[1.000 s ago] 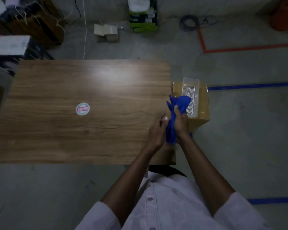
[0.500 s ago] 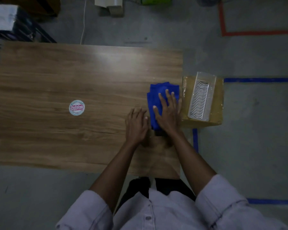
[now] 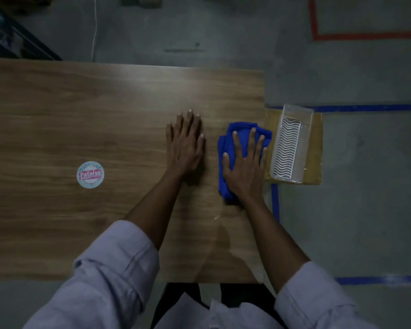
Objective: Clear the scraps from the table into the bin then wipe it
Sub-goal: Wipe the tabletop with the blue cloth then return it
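A blue cloth (image 3: 227,148) lies folded on the wooden table (image 3: 105,110) near its right edge. My right hand (image 3: 244,167) presses flat on the cloth, fingers spread. To its left, my left hand (image 3: 185,146) rests flat on the bare wood, holding nothing. A round white and pink sticker (image 3: 90,174) sits on the table at the left. Beside the table's right edge stands a cardboard box (image 3: 314,148) with a clear plastic tray (image 3: 288,146) lying on top. No scraps show on the tabletop.
Grey floor surrounds the table, marked with blue tape (image 3: 365,108) at the right and red tape (image 3: 365,35) at the far right. A dark rack (image 3: 10,41) stands beyond the table's far left corner. A white cable (image 3: 95,27) hangs behind the table.
Both hands held the cloth bunched up off the table's right edge, then my right hand laid it flat on the table. My left hand let go and moved left onto the wood.
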Demonstrator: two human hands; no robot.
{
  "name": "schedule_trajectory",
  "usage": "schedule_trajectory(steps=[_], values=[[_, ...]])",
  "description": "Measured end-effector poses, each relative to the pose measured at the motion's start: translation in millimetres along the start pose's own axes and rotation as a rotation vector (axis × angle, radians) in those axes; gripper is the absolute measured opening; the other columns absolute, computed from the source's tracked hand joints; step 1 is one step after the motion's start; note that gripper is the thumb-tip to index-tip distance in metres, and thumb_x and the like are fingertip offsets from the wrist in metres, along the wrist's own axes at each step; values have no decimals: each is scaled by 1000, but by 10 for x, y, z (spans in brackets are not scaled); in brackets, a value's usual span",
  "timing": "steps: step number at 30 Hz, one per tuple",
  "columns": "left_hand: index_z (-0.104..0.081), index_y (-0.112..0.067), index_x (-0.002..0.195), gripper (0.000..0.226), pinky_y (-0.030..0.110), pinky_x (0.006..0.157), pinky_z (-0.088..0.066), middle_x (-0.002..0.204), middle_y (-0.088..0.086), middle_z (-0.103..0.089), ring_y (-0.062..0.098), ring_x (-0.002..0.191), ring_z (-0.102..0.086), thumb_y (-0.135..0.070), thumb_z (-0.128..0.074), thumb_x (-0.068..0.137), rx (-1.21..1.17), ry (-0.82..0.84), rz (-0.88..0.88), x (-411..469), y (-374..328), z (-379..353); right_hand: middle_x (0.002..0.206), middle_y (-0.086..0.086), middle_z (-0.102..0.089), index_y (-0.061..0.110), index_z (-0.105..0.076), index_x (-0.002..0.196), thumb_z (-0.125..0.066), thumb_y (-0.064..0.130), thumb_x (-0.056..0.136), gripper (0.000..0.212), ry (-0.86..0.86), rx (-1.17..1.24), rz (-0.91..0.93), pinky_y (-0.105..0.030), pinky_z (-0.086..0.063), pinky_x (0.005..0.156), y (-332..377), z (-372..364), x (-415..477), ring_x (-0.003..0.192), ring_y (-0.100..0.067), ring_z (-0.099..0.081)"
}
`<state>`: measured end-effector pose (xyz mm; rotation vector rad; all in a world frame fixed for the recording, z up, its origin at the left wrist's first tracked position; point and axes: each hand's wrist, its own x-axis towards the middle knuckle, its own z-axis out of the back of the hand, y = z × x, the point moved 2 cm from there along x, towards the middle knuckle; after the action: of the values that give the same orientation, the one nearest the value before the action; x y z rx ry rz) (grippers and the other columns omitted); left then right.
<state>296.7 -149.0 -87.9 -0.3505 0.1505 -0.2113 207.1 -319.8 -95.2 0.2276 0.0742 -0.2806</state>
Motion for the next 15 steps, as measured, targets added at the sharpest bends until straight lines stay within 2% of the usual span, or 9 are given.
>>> schedule_trajectory(steps=[4,8,15], values=[[-27,-22,161,58,47,126,-8,169,-1,-20,19,157,-12,-42,-33,106,58,-80,-46,132,244,-60,171,-16,9,30,-11,164,-36,46,95,76,43,39,-71,-61,-7,125,61,-2,453,157,-40,11],[-28,-20,161,58,49,126,-11,169,-1,-21,18,157,-13,-39,-33,106,65,-139,-66,117,252,-132,172,-16,6,32,-11,165,-26,57,94,77,21,28,-113,-62,-4,125,200,15,801,157,-40,9],[-29,-15,160,61,47,126,-12,168,2,-24,18,156,-17,-31,-38,101,12,-186,-72,160,313,-121,172,-12,-2,35,-20,163,-35,78,94,83,-2,1,93,-55,-3,127,653,-58,1036,158,-37,3]])
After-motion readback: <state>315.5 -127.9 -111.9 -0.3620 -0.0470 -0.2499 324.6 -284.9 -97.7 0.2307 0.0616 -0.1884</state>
